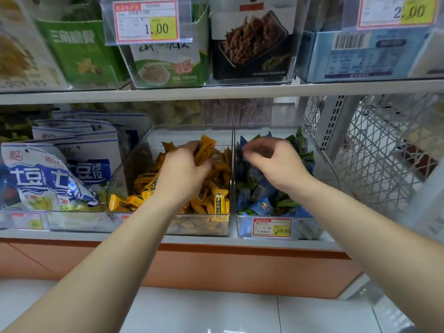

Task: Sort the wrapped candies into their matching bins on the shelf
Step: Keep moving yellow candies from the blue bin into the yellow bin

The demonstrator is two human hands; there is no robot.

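Two clear plastic bins stand side by side on the lower shelf. The left bin (168,131) is full of yellow wrapped candies (217,200). The right bin (334,174) holds blue and green wrapped candies (263,205). My left hand (182,169) reaches into the left bin and grips several yellow candies (204,149) between fingers and thumb. My right hand (276,162) hovers over the right bin with fingers curled downward. It is blurred, and whether it holds a candy is hidden.
White and blue snack bags (55,174) fill a bin to the left. The upper shelf (216,92) carries boxed snacks behind price tags. A white wire mesh panel (374,152) closes the right side. A red price label (271,227) hangs on the right bin.
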